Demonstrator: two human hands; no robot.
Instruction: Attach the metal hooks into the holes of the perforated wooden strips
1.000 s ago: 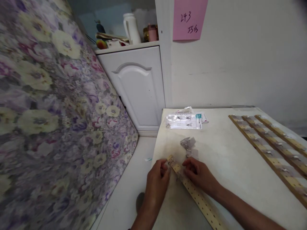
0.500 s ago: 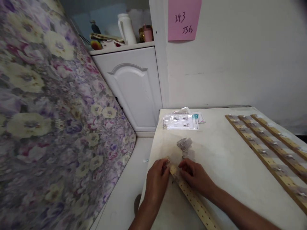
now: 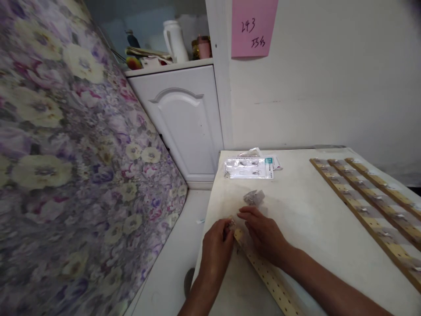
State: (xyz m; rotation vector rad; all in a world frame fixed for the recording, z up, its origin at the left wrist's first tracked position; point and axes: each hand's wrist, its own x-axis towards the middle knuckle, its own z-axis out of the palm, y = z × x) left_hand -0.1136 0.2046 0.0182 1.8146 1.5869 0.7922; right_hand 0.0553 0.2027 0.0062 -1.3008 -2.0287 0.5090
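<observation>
A long wooden strip with rows of small holes (image 3: 268,274) lies slantwise on the white table (image 3: 305,210). My left hand (image 3: 216,245) is closed in a pinch at the strip's near-left end, on a tiny clear or metal piece that I cannot make out. My right hand (image 3: 263,235) rests over the same end of the strip, fingers stretched forward towards a small clear bag of metal parts (image 3: 254,197) just beyond it.
A clear blister pack (image 3: 248,168) lies at the table's far left edge. Three more wooden strips with clips (image 3: 368,202) lie at the right. A flowered mattress (image 3: 66,166) leans at the left, beside a white cabinet (image 3: 184,123). A pink note (image 3: 254,27) hangs on the wall.
My right hand has opened and reached forward over the strip's end towards the small bag. My left hand stays pinched at the strip's end. The view shifted slightly.
</observation>
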